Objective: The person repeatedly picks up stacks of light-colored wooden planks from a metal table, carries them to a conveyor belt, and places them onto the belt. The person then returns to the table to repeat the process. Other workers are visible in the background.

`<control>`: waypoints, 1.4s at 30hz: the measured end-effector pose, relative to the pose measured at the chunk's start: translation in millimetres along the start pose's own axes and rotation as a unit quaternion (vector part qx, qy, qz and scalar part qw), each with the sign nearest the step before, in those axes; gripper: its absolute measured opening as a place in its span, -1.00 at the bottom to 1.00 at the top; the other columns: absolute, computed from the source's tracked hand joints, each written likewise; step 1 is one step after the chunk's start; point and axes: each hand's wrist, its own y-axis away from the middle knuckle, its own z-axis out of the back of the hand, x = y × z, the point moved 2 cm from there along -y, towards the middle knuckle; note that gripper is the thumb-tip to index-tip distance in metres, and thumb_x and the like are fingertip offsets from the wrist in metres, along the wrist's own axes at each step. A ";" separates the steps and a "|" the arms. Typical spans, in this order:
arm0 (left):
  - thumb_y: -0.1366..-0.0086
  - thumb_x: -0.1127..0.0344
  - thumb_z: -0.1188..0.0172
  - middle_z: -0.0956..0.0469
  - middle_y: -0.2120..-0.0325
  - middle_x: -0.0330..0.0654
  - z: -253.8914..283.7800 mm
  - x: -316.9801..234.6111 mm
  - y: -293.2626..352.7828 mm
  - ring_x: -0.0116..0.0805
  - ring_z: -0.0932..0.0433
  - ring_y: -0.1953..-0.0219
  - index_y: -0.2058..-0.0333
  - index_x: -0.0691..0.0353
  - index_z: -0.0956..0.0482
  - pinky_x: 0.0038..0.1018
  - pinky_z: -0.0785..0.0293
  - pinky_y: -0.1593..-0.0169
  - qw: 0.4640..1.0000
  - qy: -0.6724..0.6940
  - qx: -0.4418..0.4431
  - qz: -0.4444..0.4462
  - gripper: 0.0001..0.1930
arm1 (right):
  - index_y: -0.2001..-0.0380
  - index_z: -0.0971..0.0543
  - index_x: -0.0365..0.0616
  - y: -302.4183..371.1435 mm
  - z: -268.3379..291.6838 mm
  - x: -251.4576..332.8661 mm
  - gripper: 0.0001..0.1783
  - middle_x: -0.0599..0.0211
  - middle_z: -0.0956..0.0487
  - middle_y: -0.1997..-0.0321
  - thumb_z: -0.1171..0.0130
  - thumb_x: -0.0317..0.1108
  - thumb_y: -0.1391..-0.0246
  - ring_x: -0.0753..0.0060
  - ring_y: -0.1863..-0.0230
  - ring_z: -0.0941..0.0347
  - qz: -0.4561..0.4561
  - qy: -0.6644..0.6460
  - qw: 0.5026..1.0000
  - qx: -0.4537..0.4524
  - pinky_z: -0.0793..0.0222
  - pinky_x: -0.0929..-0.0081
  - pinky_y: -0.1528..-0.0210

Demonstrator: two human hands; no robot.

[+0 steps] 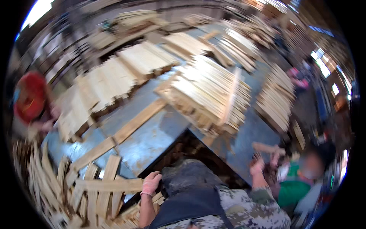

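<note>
My left hand (151,183) curls at a board's (110,186) end, my right hand (257,166) blurs, and neither grip can I tell; beyond both, stacks of strips (202,86) seem finished on the bench (156,143), loose slats (111,168) leftward remaining.

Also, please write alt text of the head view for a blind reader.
Seen from above, the left hand is at the end of a wooden board; the right hand is near a short wood piece and a co-worker. Stacked pale strips lie on a blue table.
</note>
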 end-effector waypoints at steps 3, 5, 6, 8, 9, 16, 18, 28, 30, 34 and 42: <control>-0.36 0.07 -0.30 -0.73 -0.05 0.06 2.0 32.0 -5.4 -0.08 -0.68 -0.14 -0.13 0.33 -0.69 -0.28 -0.54 -0.25 1.000 0.010 -0.021 0.022 -0.49 | 0.07 -0.46 0.03 41.5 -51.3 -51.0 -0.70 0.25 -0.58 0.33 -0.20 -0.04 -0.33 0.10 0.35 -0.57 -0.071 0.073 0.990 -0.098 -0.46 0.06 0.37; -0.35 0.05 -0.30 -0.74 -0.04 0.06 -4.7 28.2 -6.4 -0.11 -0.70 -0.12 -0.14 0.28 -0.69 -0.26 -0.56 -0.21 0.999 0.009 0.013 0.029 -0.49 | 0.22 -0.49 0.09 34.9 -3.7 -68.6 -0.78 0.18 -0.53 0.43 -0.20 -0.06 -0.32 0.07 0.37 -0.56 -0.120 0.174 0.977 -0.026 -0.49 0.01 0.35; -0.35 0.02 -0.29 -0.73 -0.04 0.06 1.3 14.6 -0.9 -0.10 -0.70 -0.12 -0.15 0.26 -0.69 -0.26 -0.56 -0.21 0.999 -0.027 0.014 0.022 -0.47 | 0.29 -0.49 0.11 47.7 -11.5 -91.4 -0.81 0.15 -0.50 0.48 -0.21 -0.09 -0.31 0.06 0.39 -0.56 -0.142 0.252 0.956 0.048 -0.49 0.03 0.37; -0.34 -0.07 -0.27 -0.72 -0.06 0.07 6.1 -7.1 4.2 -0.04 -0.69 -0.14 -0.17 0.19 -0.68 -0.26 -0.56 -0.21 0.997 -0.043 0.040 0.042 -0.43 | 0.44 -0.44 0.10 27.2 14.8 -112.7 -0.80 0.27 -0.34 0.59 -0.20 -0.27 -0.27 0.18 0.55 -0.45 -0.192 0.411 0.857 0.246 -0.35 0.14 0.53; -0.35 -0.08 -0.24 -0.70 -0.09 0.08 15.4 -4.2 3.6 0.00 -0.65 -0.18 -0.18 0.20 -0.67 -0.25 -0.52 -0.25 0.997 -0.053 0.020 0.046 -0.42 | 0.42 -0.45 0.06 78.9 -40.5 -128.5 -0.81 0.36 -0.28 0.61 -0.19 -0.30 -0.30 0.28 0.61 -0.33 -0.404 0.251 0.857 0.200 -0.25 0.20 0.58; -0.42 -0.03 -0.20 -0.66 -0.16 0.06 52.7 -6.2 -18.6 -0.02 -0.61 -0.22 -0.20 0.29 -0.63 -0.26 -0.48 -0.29 0.997 -0.038 -0.041 0.061 -0.43 | -0.38 -0.46 -0.37 231.1 -336.9 -181.6 -0.21 -0.18 -0.47 -0.46 -0.17 0.04 -0.29 -0.07 -0.53 -0.32 0.146 0.650 0.533 0.522 -0.16 0.25 -0.57; -0.41 -0.04 -0.20 -0.66 -0.16 0.07 71.6 -13.8 -27.2 -0.01 -0.60 -0.23 -0.20 0.31 -0.62 -0.26 -0.47 -0.30 0.995 -0.048 -0.064 0.065 -0.42 | -0.38 -0.45 -0.38 272.7 -417.1 -204.2 -0.23 -0.15 -0.51 -0.43 -0.18 0.00 -0.31 -0.06 -0.48 -0.39 0.141 0.604 0.524 0.584 -0.22 0.30 -0.51; -0.35 0.20 -0.30 -0.70 -0.06 0.13 146.7 26.2 -206.9 -0.10 -0.65 -0.12 -0.18 0.47 -0.61 -0.26 -0.52 -0.25 0.989 0.108 -0.077 0.063 -0.46 | -0.56 -0.26 0.00 387.9 -648.6 -242.9 -0.20 -0.06 -0.52 -0.42 -0.14 0.06 -0.38 0.05 -0.34 -0.54 0.154 0.516 0.438 0.720 -0.42 0.24 -0.38; -0.35 0.21 -0.29 -0.69 -0.05 0.08 169.4 62.2 -274.8 -0.13 -0.65 -0.07 -0.24 0.45 -0.55 -0.26 -0.55 -0.18 0.992 0.069 -0.107 -0.008 -0.43 | -0.52 -0.31 -0.06 399.2 -694.5 -170.9 -0.24 -0.05 -0.58 -0.36 -0.15 0.03 -0.38 0.06 -0.26 -0.60 0.173 0.488 0.481 0.707 -0.47 0.26 -0.32; -0.31 0.18 -0.29 -0.65 0.14 -0.08 244.6 89.9 -388.7 -0.23 -0.58 0.21 -0.32 0.43 -0.45 -0.30 -0.56 0.12 0.962 0.159 -0.219 -0.022 -0.33 | -0.30 -0.46 -0.12 284.2 -719.6 -19.6 -0.47 0.04 -0.68 -0.04 -0.20 -0.12 -0.38 0.11 -0.01 -0.65 0.452 0.422 0.600 0.507 -0.55 0.30 -0.06; -0.33 0.18 -0.32 -0.58 0.17 -0.14 339.6 35.1 -457.5 -0.26 -0.46 0.29 -0.10 0.34 -0.52 -0.19 -0.47 0.24 0.913 0.303 -0.264 0.066 -0.54 | -0.20 -0.51 -0.23 136.7 -641.6 383.6 -0.36 -0.03 -0.58 -0.08 -0.29 -0.14 -0.07 0.15 -0.11 -0.56 0.526 0.329 0.747 -0.240 -0.52 0.17 -0.02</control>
